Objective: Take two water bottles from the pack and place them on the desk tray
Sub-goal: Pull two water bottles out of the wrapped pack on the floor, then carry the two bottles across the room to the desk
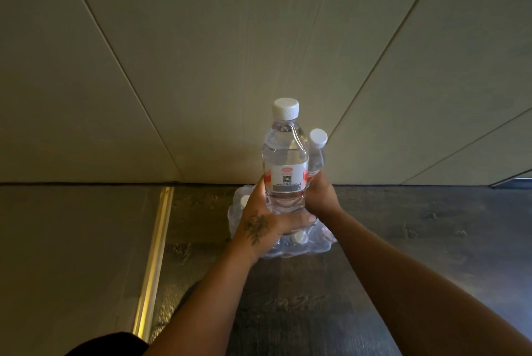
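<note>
Dark fabric (109, 345) fills the bottom left corner of the frame, closest to the lens, and 2 bare forearms rise from the lower edge toward the centre. At the centre, the left hand (263, 224), marked with a flower tattoo on its back, wraps its fingers and thumb around the lower body of the front bottle (285, 162), which stands upright with a white cap, clear water inside and a white and red label with a small code square. Just right of it, the right hand (322, 196) closes around the second bottle (316, 154), which tilts a little to the right and sits partly hidden behind the front bottle, so only its white cap and shoulder show; the 2 bottles look to be touching or nearly so, though I cannot tell which. Both are lifted above the pack (288, 246), a shrink-wrapped bundle of clear bottles resting on the dark wood-grain floor (374, 269) against the base of the wall. White caps of remaining bottles peek through the plastic at the pack's left side and below the left hand. Pale wall panels (230, 39) with slanting seams fill the upper half of the frame. Left of centre, a brass-coloured strip (152, 263) runs down the floor, dividing the dark wood from a smoother grey surface (72, 255) at lower left.
</note>
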`<state>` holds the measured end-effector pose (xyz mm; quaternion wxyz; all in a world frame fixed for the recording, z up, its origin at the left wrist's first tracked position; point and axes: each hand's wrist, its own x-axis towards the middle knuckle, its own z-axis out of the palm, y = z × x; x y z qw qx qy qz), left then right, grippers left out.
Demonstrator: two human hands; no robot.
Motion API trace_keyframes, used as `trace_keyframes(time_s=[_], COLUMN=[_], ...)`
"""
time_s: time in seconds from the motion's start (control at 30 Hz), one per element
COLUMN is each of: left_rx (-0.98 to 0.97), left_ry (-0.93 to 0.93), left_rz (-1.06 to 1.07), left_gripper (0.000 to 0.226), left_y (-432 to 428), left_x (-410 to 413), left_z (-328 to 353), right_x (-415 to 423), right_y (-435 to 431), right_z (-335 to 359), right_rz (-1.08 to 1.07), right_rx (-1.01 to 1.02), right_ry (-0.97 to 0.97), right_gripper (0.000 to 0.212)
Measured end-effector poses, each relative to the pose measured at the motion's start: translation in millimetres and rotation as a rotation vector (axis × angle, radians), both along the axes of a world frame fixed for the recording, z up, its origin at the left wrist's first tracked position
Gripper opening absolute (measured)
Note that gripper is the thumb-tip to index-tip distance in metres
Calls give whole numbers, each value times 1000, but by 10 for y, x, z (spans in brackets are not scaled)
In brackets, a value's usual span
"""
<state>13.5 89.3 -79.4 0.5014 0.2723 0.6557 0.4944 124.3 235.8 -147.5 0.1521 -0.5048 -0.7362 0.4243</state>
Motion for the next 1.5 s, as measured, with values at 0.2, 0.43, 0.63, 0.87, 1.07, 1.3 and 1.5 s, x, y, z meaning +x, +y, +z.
trace_keyframes(time_s=[0.2,0.43,0.63,0.87,1.07,1.3,1.5], left_rx=[28,0,-40,-87,-128,-154,-197], left_ry=[-35,-68,-85,-91,-79,-106,-126], left_rz=[53,118,136,169,183,164,148], left_gripper=[105,95,84,70,81,81,75], left_y=[3,-278,-590,-990,-1172,-1170,-1267], left_x=[-6,41,-2,30,111,130,291], left_z=[57,286,694,982,1082,1610,2988], right_x=[140,484,603,677,665,674,911], right_y=[-13,-475,-898,-1386,-1630,-1674,-1803], right_z=[154,747,1240,1434,1487,2085,3514], right_rz=[-16,-38,-74,-51,-106,-204,-276], right_rx=[-27,-145,-304,-466,-541,-596,-618], right_ry=[28,262,383,429,404,439,395], right_gripper=[68,71,74,47,59,55,67])
